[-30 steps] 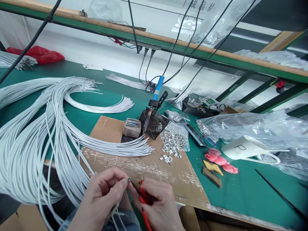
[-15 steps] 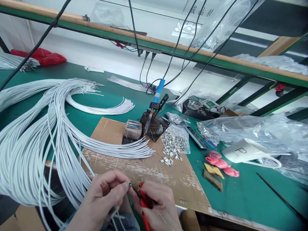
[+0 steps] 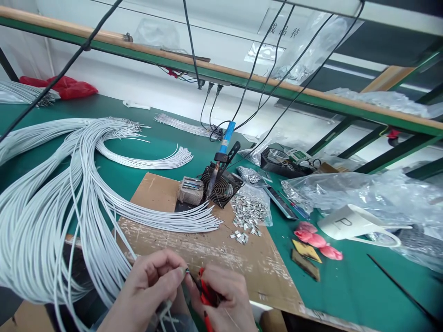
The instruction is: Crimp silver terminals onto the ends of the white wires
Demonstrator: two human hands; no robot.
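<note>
Green tabletop [image 3: 346, 286], wires [image 3: 166, 219] near fan [image 3: 224, 190]

Head camera: you are wearing it on your head, and it is looking forward and down over your left hand [image 3: 148, 286] and right hand [image 3: 224, 295].
Bottom centre: both hands are showing nearest the lens, at close range.
Cardboard [image 3: 221, 249]: it is lying just beyond them, at middle range.
Bench [image 3: 346, 286]: you are seeing its green top from above at a slant, spreading to both sides.
Shelf [image 3: 228, 69]: its front edge is crossing the upper view, sloping down toward your right.
Wall [image 3: 117, 76]: you are facing it, and it is standing farther off, behind the bench.
</note>
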